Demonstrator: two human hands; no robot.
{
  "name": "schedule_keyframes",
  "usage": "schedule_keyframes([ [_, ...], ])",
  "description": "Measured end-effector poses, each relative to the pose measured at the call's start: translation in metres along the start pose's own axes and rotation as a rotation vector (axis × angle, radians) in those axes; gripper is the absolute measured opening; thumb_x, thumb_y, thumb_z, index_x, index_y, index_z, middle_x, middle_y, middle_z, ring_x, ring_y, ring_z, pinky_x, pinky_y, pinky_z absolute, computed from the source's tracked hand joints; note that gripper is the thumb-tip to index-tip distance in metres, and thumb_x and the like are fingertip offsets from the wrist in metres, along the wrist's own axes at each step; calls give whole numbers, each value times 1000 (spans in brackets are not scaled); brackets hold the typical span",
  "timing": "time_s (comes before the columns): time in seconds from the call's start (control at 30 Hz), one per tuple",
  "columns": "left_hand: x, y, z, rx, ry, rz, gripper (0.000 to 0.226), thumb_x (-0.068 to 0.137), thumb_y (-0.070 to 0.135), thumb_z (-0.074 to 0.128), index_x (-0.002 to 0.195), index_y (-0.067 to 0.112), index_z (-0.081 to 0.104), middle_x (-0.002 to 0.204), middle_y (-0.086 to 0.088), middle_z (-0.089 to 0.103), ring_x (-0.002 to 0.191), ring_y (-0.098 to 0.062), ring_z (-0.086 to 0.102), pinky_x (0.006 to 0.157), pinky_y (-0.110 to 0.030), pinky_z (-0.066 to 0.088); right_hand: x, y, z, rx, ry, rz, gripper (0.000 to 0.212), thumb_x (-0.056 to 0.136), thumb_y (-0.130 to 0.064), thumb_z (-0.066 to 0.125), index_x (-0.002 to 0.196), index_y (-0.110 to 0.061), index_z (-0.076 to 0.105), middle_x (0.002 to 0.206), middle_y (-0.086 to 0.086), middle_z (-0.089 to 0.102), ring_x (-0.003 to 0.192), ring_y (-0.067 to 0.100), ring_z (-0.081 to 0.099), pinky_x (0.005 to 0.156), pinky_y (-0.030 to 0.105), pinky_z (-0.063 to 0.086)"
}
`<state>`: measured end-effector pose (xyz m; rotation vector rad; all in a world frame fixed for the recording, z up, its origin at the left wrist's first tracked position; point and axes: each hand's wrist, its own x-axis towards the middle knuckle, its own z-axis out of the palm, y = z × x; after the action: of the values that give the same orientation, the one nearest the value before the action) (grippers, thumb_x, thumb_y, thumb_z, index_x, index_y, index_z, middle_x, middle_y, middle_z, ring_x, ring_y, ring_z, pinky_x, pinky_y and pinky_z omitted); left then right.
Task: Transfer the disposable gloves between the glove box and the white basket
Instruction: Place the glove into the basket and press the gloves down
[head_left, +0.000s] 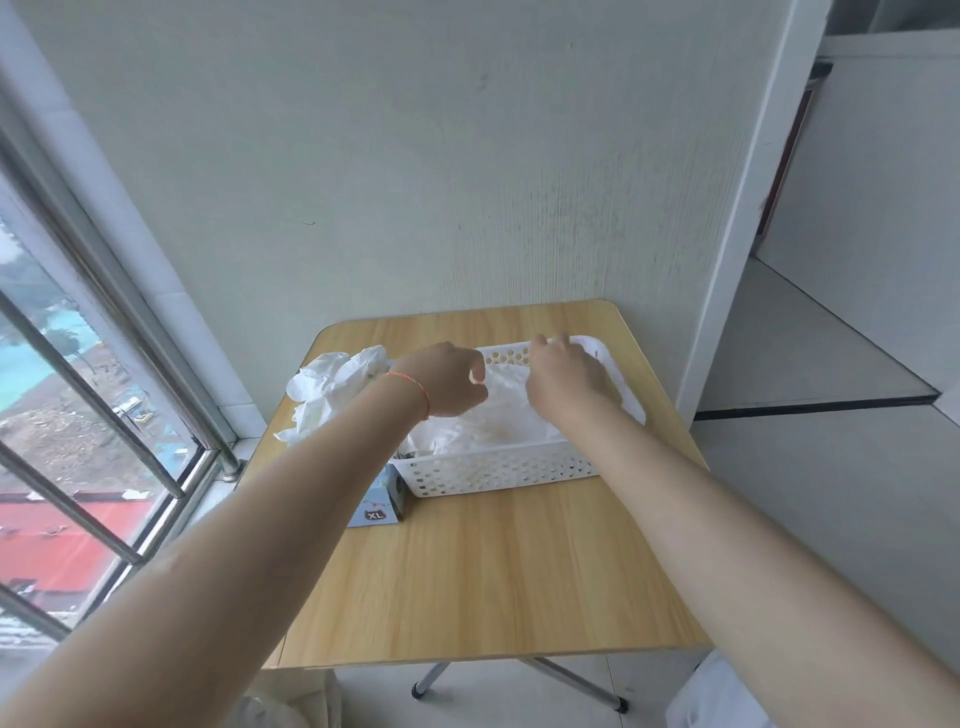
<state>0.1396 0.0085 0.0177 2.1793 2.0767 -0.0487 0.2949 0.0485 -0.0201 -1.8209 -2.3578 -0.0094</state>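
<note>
The clear gloves (498, 415) you are moving lie heaped inside the white basket (498, 475), which sits on the far half of the wooden table (483, 577), toward its right. Your left hand (447, 379) hovers over the basket's left end with its fingers curled, and it looks to pinch the thin film at its edge between thumb and finger. Your right hand (563, 379) reaches over the middle of the basket, fingers bent downward onto the pile near the far rim; whether it actually grips any film or only presses on it, you cannot tell from here. A thin red string (415, 389) circles your left wrist. Just beside the basket's near left corner, touching it, stands the small blue glove box (379, 501) marked XL, partly hidden by your left forearm. Further left and farther back, a second crumpled heap of film (327, 392) lies on the table by the window (78, 415).
</note>
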Motion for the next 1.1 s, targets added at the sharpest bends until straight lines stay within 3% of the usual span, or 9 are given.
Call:
schedule_keyframes([
  [0.13,2,-1,31,-71,-270,-110,70,85,61,58,142,31,31,96,1,58,64,-15,56,61,-27,48,-3,3,15,56,-264,93,74,92,-53,50,150,-18,21,154,15,22,130,37,40,91,42,44],
  [0.3,10,-6,55,-127,-303,-124,76,87,61,56,147,32,21,118,-8,50,81,-20,56,73,-30,49,0,7,19,7,-380,120,88,87,-63,52,154,-20,12,159,15,12,135,40,35,100,45,40],
  [0.43,6,-18,30,-283,-411,-100,72,87,54,60,148,34,29,100,2,63,73,-17,68,76,-30,58,3,-5,7,2,-205,79,65,96,-45,47,148,-12,27,151,15,28,119,33,52,74,36,45],
  [0.57,-12,-40,-1,-558,62,-86,19,94,24,56,108,21,68,90,-3,71,61,-16,69,57,-18,53,9,-40,-11,173,31,-51,26,96,-25,43,114,-9,52,112,10,53,90,30,55,62,33,36],
  [0.7,-33,-85,-4,-377,561,-230,14,85,28,55,84,30,69,83,8,61,79,-16,60,63,-27,48,13,-102,-14,440,-17,-172,17,86,-18,44,89,-14,61,87,0,56,84,25,55,66,31,44],
  [0.83,-47,-132,11,-361,410,-333,12,83,33,63,94,31,65,99,6,49,90,-17,52,73,-27,39,3,-149,-9,597,-220,-215,26,85,-30,49,61,-20,43,65,-6,46,60,19,41,56,31,33],
  [0.93,-51,-151,26,-383,330,-315,11,81,41,68,74,36,61,95,8,60,84,-14,59,68,-26,44,0,-164,-5,384,-329,-270,32,79,-45,55,83,-14,60,94,-1,60,68,15,54,59,31,44],
  [1.03,-54,-154,42,-408,255,-318,14,81,28,63,68,34,61,90,3,69,78,-17,64,67,-28,53,-3,-162,-11,301,-348,-288,53,74,-41,68,115,-15,48,113,-1,50,87,15,57,64,31,46],
  [1.1,-56,-151,49,-350,193,-292,14,81,20,58,71,21,67,79,-3,69,75,-22,63,68,-31,53,-5,-159,-16,210,-370,-306,54,75,-35,75,116,-12,49,111,0,55,94,19,58,69,32,46],
])
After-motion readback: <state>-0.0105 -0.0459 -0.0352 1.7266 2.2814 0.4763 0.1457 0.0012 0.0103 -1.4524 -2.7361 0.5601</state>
